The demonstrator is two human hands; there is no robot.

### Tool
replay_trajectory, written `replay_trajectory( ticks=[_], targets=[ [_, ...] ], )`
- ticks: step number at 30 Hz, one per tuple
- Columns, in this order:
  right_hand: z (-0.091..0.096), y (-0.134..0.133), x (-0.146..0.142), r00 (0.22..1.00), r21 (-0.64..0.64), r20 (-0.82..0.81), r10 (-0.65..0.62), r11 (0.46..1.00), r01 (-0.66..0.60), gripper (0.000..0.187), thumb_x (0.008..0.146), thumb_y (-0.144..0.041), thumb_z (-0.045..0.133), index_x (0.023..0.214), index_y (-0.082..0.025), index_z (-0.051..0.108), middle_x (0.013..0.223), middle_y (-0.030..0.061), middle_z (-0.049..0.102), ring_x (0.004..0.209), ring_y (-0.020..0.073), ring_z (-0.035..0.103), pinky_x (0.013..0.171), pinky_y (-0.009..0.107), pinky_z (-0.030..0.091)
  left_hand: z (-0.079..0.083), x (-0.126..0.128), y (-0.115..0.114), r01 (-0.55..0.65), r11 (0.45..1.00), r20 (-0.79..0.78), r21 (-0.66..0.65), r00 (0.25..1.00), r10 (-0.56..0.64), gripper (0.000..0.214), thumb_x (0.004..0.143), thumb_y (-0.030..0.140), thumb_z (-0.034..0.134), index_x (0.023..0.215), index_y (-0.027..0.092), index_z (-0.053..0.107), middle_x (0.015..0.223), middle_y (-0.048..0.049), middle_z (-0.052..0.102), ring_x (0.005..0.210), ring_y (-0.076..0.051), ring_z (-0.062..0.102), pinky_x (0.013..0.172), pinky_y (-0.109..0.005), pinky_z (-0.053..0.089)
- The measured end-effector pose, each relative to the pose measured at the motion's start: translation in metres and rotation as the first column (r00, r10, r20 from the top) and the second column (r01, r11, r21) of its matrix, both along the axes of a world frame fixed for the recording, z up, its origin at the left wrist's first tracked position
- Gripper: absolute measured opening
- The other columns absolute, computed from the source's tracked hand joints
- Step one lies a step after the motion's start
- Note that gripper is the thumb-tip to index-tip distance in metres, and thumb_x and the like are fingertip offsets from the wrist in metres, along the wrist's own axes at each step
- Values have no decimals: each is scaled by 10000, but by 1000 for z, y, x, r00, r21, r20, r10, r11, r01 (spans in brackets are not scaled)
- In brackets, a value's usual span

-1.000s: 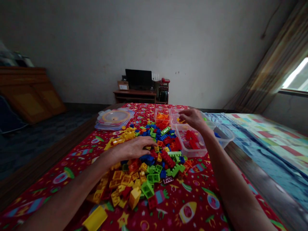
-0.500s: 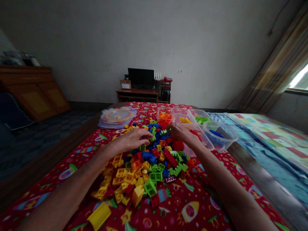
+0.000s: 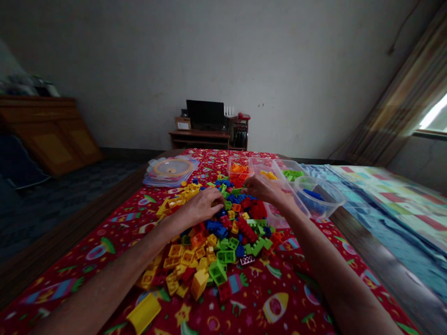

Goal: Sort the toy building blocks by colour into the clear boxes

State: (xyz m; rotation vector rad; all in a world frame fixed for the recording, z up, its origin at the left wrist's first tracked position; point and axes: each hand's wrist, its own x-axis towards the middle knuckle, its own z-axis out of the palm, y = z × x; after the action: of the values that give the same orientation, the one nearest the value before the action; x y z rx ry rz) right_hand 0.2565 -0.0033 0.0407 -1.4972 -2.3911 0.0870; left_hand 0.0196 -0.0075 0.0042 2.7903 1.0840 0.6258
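A loose heap of plastic building blocks (image 3: 223, 231) in yellow, green, blue, red and orange covers the middle of the table. My left hand (image 3: 206, 204) is low over the heap's left middle, its fingers curled together; what they hold, if anything, is hidden. At the far right side of the heap, my right hand (image 3: 260, 187) has its fingers pinched together, close to a green block (image 3: 238, 191). I cannot make out what is between those fingertips. Yellow blocks (image 3: 181, 197) lie left of my left hand.
Beyond my right hand stand clear containers: one with orange blocks (image 3: 240, 170), a divided one with yellow, green and red blocks, and a round tub (image 3: 337, 201) with blue blocks. Stacked lids (image 3: 171, 171) lie at the far left. A red patterned cloth (image 3: 258, 302) covers the table.
My left hand has moved slightly right and nearer to me, and its fingers have curled in. My right hand has shifted only a little.
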Motion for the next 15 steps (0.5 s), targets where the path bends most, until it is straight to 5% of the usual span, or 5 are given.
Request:
replay_trajectory(
  ticks=[4,7,12,15],
  targets=[
    [3,-2,1,999,10,-35,13,1000,-12,129,813,-225,623,741,-138,687,623,-6,560,557,72,408,536,228,248,-1,2,-2,88,996,20,-11,996,-88,282,835,224,585,1113,205,633,1117,-72,650,1037,-207,586,947,-346,450],
    [5,-2,2,997,-32,-72,34,999,-36,83,783,-172,619,740,-136,681,623,-20,554,557,67,407,537,223,253,-7,1,-1,185,982,-2,-39,983,-186,265,865,190,549,1115,210,635,1096,-66,660,1041,-194,588,945,-331,449],
    [15,-1,14,993,-128,-114,19,991,-34,129,742,-123,578,623,-136,628,533,-51,462,514,59,358,514,228,230,-7,-2,1,82,997,-26,-14,996,-83,191,849,243,602,1015,155,633,1009,-83,656,984,-211,600,904,-333,466],
    [22,3,34,981,-49,-183,-69,997,61,141,748,-163,570,636,-139,653,506,-48,462,506,66,383,518,228,235,1,-3,-1,40,999,-54,-18,998,-41,189,835,257,615,987,146,635,993,-85,657,963,-215,608,894,-329,467]
  ],
)
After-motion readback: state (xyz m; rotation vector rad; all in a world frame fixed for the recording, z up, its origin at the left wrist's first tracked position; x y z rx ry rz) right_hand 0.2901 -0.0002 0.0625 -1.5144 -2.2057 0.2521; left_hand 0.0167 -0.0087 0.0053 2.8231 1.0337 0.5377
